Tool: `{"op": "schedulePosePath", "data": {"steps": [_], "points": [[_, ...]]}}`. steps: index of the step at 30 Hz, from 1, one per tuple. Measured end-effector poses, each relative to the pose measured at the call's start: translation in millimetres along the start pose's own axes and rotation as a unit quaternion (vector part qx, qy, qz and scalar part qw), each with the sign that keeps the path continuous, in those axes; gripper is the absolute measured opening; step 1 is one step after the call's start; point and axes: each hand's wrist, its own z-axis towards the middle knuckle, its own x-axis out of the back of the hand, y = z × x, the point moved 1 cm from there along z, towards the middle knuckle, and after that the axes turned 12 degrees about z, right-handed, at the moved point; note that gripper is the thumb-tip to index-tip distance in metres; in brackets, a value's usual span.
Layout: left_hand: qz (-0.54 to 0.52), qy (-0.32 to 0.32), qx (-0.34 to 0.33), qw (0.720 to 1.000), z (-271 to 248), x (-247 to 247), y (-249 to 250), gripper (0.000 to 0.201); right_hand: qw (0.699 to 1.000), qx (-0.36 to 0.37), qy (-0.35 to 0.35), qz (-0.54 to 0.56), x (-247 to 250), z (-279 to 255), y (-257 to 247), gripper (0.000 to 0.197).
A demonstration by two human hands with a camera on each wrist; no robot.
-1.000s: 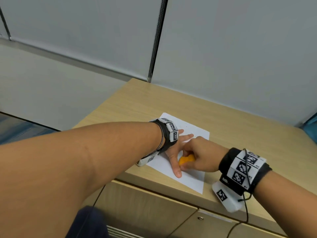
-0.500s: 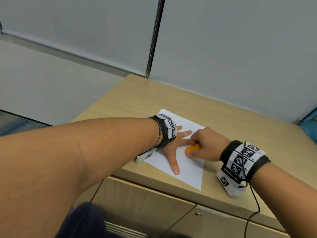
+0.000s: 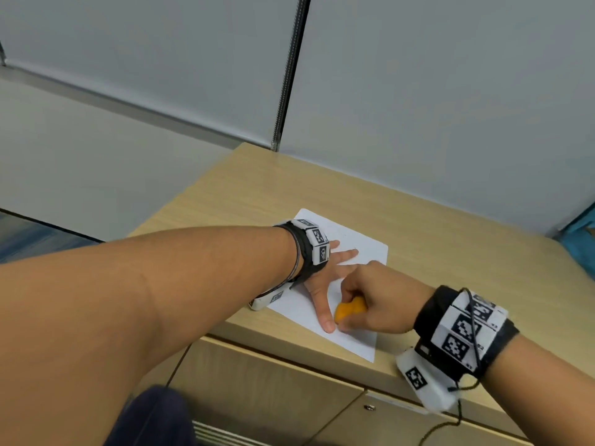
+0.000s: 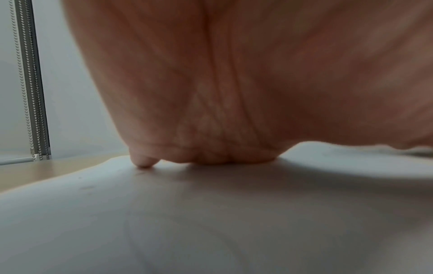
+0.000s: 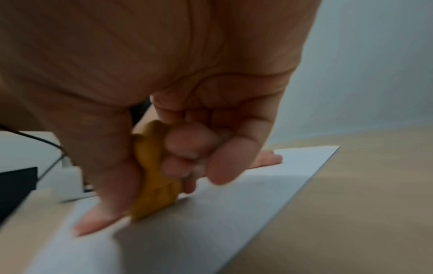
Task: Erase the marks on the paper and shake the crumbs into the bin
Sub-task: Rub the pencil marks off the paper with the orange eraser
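Two hands share the work: the left hand (image 3: 317, 278) lies flat with spread fingers pinning the paper (image 3: 360, 249) to the bench (image 3: 450, 252), while the right hand (image 3: 380, 300) pinches the orange eraser (image 3: 346, 312) against it, so short, light strokes should avoid creasing.

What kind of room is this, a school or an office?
Probably an office, though a classroom can't be ruled out. There is a light wooden desk with a locked drawer under it, plain grey partition walls behind it, and a sheet of paper being rubbed with an orange eraser.
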Motion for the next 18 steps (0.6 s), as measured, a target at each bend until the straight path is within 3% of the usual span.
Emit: {"op": "schedulePosePath", "data": {"steps": [5,9,11,14,18], "points": [[-0.003,0.0,0.011,1.0,-3,2,2,0.139,0.99,-0.083,0.109,-0.036,22,18,21,0.026],[0.004,-0.018,0.004,1.0,2,0,1,0.142,0.999,0.002,0.045,-0.003,3,13,-7,0.022],[0.001,-0.019,0.004,1.0,1,-1,1,0.144,0.999,-0.024,0.041,-0.011,10,16,-2,0.026],[-0.005,-0.002,0.007,1.0,-1,0,2,0.137,0.99,-0.091,0.102,-0.038,25,24,20,0.03],[0.0,-0.015,0.002,1.0,3,-2,1,0.141,0.998,-0.026,0.055,-0.013,7,17,0,0.022]]}}
